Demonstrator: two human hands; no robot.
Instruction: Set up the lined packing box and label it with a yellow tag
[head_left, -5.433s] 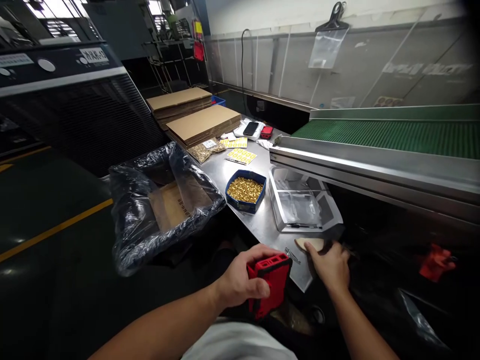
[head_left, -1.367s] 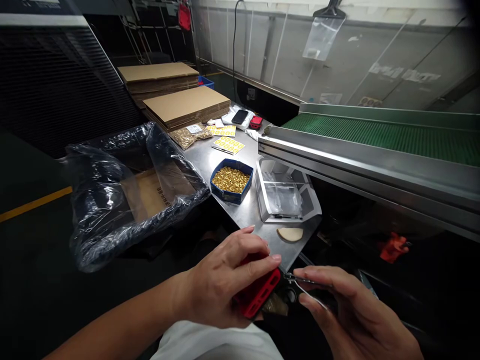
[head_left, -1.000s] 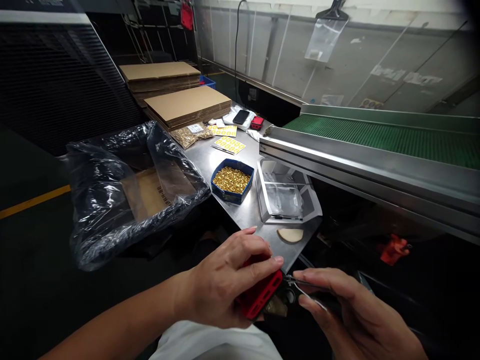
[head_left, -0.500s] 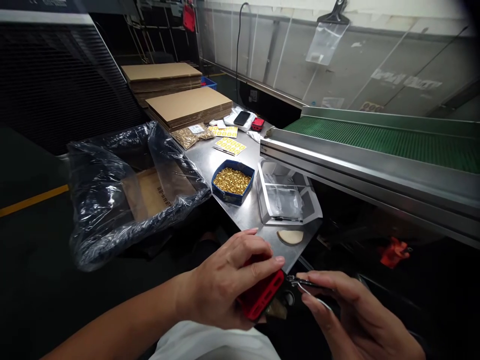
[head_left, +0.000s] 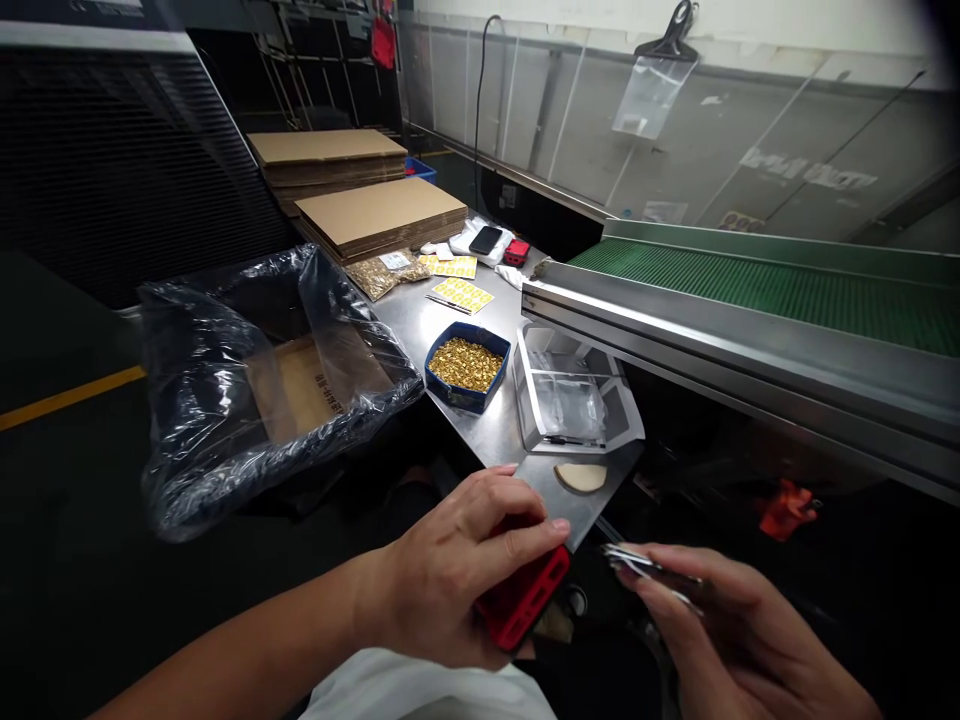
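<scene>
My left hand (head_left: 457, 565) is wrapped over a red plastic case (head_left: 525, 600), a box-like piece with slots along its end, held just above my lap. To the right of it, my right hand (head_left: 739, 620) pinches a small shiny metal tool that looks like a nail clipper (head_left: 637, 563) between thumb and fingers. A gap separates the clipper's tip from the red case. Beyond my left hand, on the corner of the metal table (head_left: 480, 435), lies a pale half-round piece (head_left: 581, 477). The palm side of my left hand is hidden.
A blue tray (head_left: 466, 368) of small brass-coloured parts stands beside a grey bin (head_left: 630, 415) holding clear bags. At left is a box lined with black plastic (head_left: 187, 440). Cardboard stacks (head_left: 382, 212), sticker sheets (head_left: 463, 295) and a phone (head_left: 485, 240) lie farther back. A green conveyor (head_left: 735, 280) runs at right.
My right hand has drawn the clipper away from the red case's corner, to the right. My left hand stays nearly in place with the case.
</scene>
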